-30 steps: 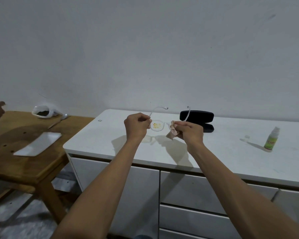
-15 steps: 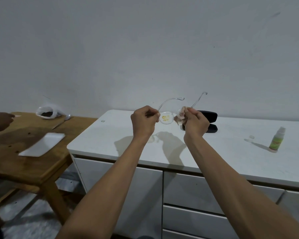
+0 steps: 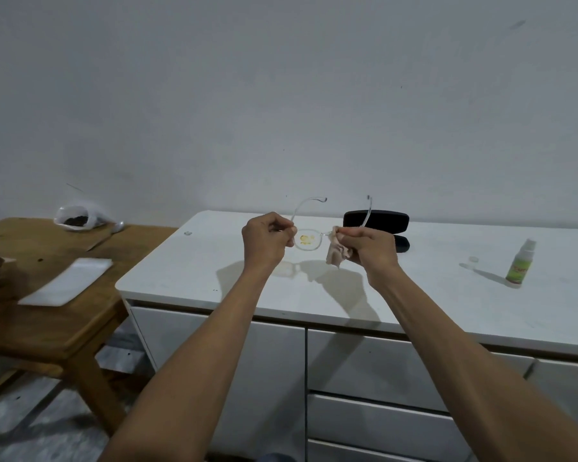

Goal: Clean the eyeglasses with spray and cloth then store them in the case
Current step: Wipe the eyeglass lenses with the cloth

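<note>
My left hand [image 3: 267, 240] pinches the clear-framed eyeglasses [image 3: 309, 240] at 1 end; right hand [image 3: 367, 246] pinches the pinkish cleaning cloth [image 3: 338, 254] over the other lens; frame's long axis runs hand to hand, above the white cabinet top [image 3: 314, 295]; open black case [image 3: 377, 225] lies behind, nearer my right.

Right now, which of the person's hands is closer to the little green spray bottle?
The right. The right hand, pinching the cloth on the eyeglasses, is left of the spray bottle on the white cabinet top; the left hand is farther left.
</note>
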Tool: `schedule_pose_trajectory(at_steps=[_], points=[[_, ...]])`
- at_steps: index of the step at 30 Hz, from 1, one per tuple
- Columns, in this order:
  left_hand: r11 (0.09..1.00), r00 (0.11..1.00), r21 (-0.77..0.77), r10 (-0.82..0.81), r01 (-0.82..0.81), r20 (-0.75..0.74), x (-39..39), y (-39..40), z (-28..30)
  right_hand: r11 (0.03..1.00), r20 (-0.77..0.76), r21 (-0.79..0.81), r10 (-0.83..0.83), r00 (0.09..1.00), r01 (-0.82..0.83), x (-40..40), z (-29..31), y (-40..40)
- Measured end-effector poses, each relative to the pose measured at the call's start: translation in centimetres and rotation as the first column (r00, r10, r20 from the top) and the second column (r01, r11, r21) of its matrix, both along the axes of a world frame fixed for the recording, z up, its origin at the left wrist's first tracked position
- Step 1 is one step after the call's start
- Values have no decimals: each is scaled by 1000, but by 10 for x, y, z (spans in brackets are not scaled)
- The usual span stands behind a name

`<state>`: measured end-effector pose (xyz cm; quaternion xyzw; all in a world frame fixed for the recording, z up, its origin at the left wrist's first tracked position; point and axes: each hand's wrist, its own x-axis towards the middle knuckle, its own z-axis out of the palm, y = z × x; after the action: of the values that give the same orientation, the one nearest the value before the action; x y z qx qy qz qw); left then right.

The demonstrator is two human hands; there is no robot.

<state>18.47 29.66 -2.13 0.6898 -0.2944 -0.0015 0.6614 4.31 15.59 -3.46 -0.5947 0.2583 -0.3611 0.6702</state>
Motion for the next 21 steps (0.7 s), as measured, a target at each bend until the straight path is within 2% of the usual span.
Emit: schedule_pose_trajectory(at_steps=[5,7,11,14,18,21], points=[[998,999,44,-36,35,13,3,9,-6,989,-121,-31,142,982,-147,-16,-5,-7],[998,998,45,-52,51,24,3,12,-6,989,-128,-38,138,982,-144,-21,-5,-9],[998,995,23,-52,51,81,-4,11,0,994,-8,-7,-108,994,108,-14,-4,-1],[999,993,-14,-38,40,114,-11,3,4,951,94,92,-304,948,296,3,2,7],[998,989,-63,-17,27,148,-17,-6,10,883,186,255,-445,876,395,26,13,8],[997,985,-71,-2,15,174,-18,-13,16,882,215,301,-434,875,363,35,19,9]])
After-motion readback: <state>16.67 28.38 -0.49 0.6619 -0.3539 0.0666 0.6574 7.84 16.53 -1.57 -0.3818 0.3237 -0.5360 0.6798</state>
